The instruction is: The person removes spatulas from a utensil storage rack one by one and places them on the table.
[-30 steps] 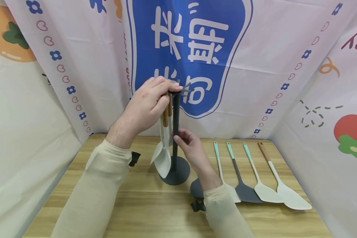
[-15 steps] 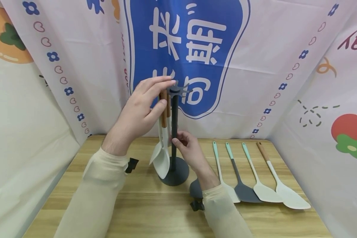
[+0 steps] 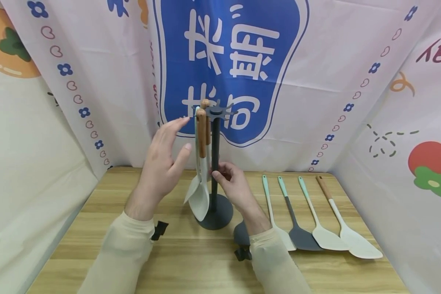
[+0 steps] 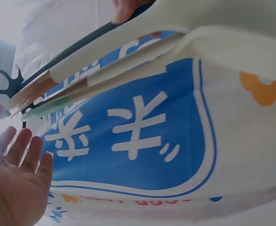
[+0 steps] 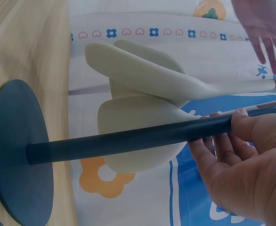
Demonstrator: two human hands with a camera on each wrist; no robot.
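Note:
A dark utensil stand (image 3: 215, 159) with a round base and a hooked top stands upright on the table. My right hand (image 3: 239, 188) pinches its pole between thumb and fingers, as the right wrist view also shows. Off the left hooks hang several white utensils, among them a spoon (image 3: 200, 202) with a wooden handle and one with a mint handle (image 4: 48, 109). The heads of the others partly overlap. Left of these handles, my left hand (image 3: 162, 163) is held up with fingers extended and holds nothing; a gap separates it from them in the head view.
To the right on the wooden table (image 3: 183, 265) lie a white spatula (image 3: 284, 237), a grey spatula (image 3: 306, 239), another white one (image 3: 330, 237) and one with a wooden handle (image 3: 361, 244). A dark utensil head (image 3: 241, 233) is partly hidden by my right forearm. Printed cloth (image 3: 316, 81) encloses the back and sides.
My left hand has drawn away from the stand's top, down and to the left, uncovering the hooks and handle ends. The right hand keeps its grip on the pole.

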